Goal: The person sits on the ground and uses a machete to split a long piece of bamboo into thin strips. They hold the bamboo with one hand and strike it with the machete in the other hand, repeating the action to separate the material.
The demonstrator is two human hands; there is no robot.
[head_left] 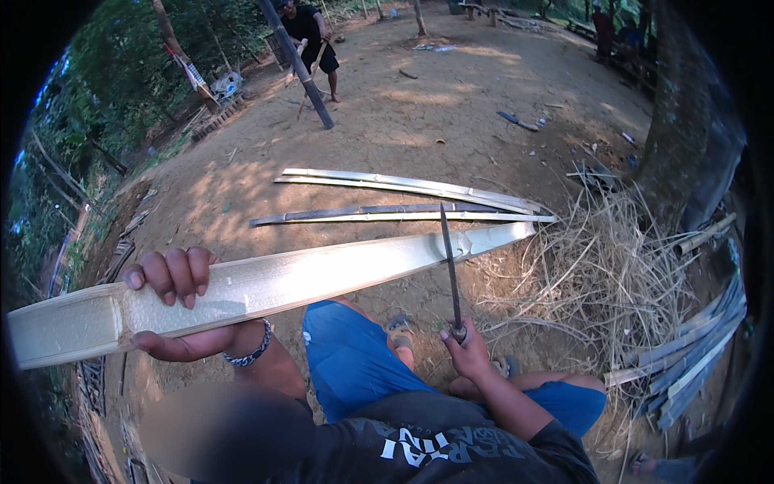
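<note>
A long split bamboo piece (322,278), pale hollow side up, stretches from the left rim past my knees to the right. My left hand (181,294) is closed around it near its left end, fingers over the top edge and thumb on the lower edge, beside a node ridge. In my right hand (468,348) I grip a knife (451,266) by its handle. Its long, narrow dark blade points away from me and crosses over the bamboo near another node. Whether the blade touches the bamboo I cannot tell.
Several split bamboo strips (403,189) lie on the dirt ahead. Right of me are a heap of thin shavings (597,274), stacked bamboo slats (701,347) and a tree trunk (673,137). Another knife (516,121) lies farther off. A person (306,36) stands behind a dark post (294,60).
</note>
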